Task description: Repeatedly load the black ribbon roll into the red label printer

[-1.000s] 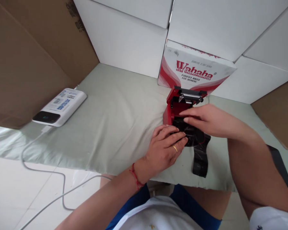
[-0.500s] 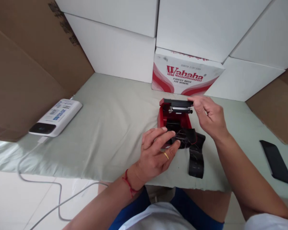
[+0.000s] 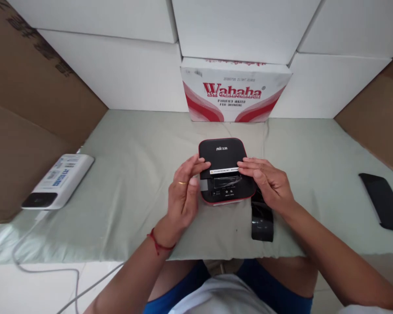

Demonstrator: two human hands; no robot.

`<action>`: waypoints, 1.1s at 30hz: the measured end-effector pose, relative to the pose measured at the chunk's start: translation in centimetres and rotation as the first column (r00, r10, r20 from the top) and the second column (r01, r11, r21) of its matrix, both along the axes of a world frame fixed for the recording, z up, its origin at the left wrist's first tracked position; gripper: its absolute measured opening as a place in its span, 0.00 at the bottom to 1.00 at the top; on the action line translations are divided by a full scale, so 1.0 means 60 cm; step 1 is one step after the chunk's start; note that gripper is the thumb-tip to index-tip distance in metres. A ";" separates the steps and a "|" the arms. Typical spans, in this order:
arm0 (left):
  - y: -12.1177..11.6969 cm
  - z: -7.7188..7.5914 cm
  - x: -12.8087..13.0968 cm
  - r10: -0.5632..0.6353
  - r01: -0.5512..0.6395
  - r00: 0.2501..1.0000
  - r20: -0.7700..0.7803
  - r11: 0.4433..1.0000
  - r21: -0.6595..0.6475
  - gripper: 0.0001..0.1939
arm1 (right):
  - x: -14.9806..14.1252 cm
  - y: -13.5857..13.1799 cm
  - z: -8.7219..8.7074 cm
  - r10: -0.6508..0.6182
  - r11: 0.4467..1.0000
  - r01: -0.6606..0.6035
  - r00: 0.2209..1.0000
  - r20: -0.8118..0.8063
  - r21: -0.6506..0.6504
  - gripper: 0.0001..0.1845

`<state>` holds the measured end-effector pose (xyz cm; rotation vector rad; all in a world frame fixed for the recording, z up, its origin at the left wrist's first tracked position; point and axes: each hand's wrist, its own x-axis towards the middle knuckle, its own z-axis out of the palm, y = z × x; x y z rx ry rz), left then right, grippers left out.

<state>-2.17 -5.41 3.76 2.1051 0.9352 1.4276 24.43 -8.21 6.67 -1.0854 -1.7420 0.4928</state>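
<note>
A small label printer [image 3: 222, 158] with a black top and red rim lies on the cloth, its lid down. A white warning strip [image 3: 225, 171] crosses the lid above the small screen and buttons. My left hand [image 3: 183, 187] rests at the printer's left edge, fingers stretched onto the lid. On the other side, my right hand [image 3: 267, 181] lays its extended fingers on the lid's right edge. Neither hand is wrapped round the printer. A glossy black strip [image 3: 262, 224] lies by the printer's right side, partly hidden by my right hand.
Behind the printer stands a Wahaha water carton [image 3: 232, 93] against stacked white boxes [image 3: 137, 74]. A white device [image 3: 57, 181] with a grey cable [image 3: 46, 269] lies at left. A flat black object [image 3: 383, 203] is at far right. Brown cardboard [image 3: 29, 131] walls the left side.
The printer's raised lid has come down, covering the red inside. My left hand has left the black material inside for the left edge; my right hand has come down to the right edge.
</note>
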 end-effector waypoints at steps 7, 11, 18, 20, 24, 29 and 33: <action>0.020 -0.025 -0.004 -0.107 0.115 0.987 0.121 0.992 -0.056 0.20 | 0.007 0.000 -0.013 0.017 0.999 -0.017 1.000 -0.010 0.029 0.17; 0.033 -0.039 0.006 -0.131 0.206 0.933 0.335 0.958 -0.199 0.32 | 0.016 0.002 0.007 0.042 0.998 -0.039 0.997 0.063 -0.054 0.20; 0.067 -0.047 0.023 -0.191 0.581 0.725 0.662 0.686 -0.438 0.58 | -0.029 0.000 0.055 -0.099 0.984 0.041 0.935 0.341 0.173 0.19; 0.068 -0.047 0.025 -0.216 0.642 0.685 0.696 0.629 -0.438 0.60 | -0.039 -0.004 0.060 -0.114 0.969 0.017 0.917 0.383 0.247 0.11; 0.061 -0.054 0.023 -0.242 0.644 0.700 0.671 0.620 -0.448 0.61 | -0.042 -0.017 0.061 -0.086 0.954 -0.039 0.913 0.398 0.296 0.16; 0.059 -0.067 0.013 -0.228 0.575 0.768 0.598 0.658 -0.487 0.62 | -0.038 -0.023 0.067 -0.066 0.949 -0.083 0.892 0.448 0.305 0.17; 0.061 -0.076 0.012 -0.241 0.567 0.777 0.582 0.669 -0.480 0.59 | -0.037 -0.012 0.079 -0.059 0.965 -0.076 0.871 0.488 0.253 0.16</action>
